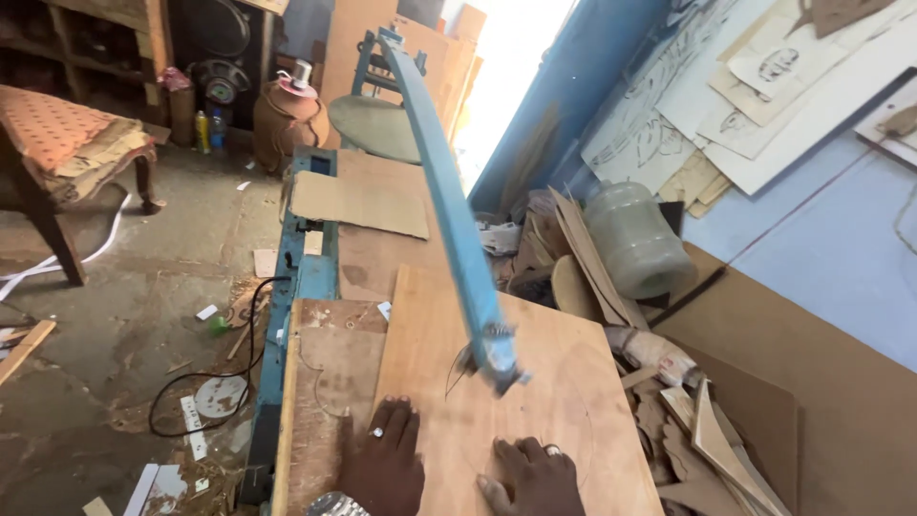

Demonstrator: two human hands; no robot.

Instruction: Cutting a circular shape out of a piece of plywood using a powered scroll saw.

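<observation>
A chair (57,143) stands far left on the littered floor; a black cable (215,373) trails beside the blue saw table (304,277). On it lies the plywood board (554,401), under the saw's blue arm (449,205). The left hand (382,463) presses flat on the board, fingers slightly spread; the right hand (530,476) also lies flat, fingers together. A curved cut runs to the blade (497,368), so sawing looks under way. Next calls for steady feeding and turning along the pencilled circle. Offcuts (707,430) pile up right.
</observation>
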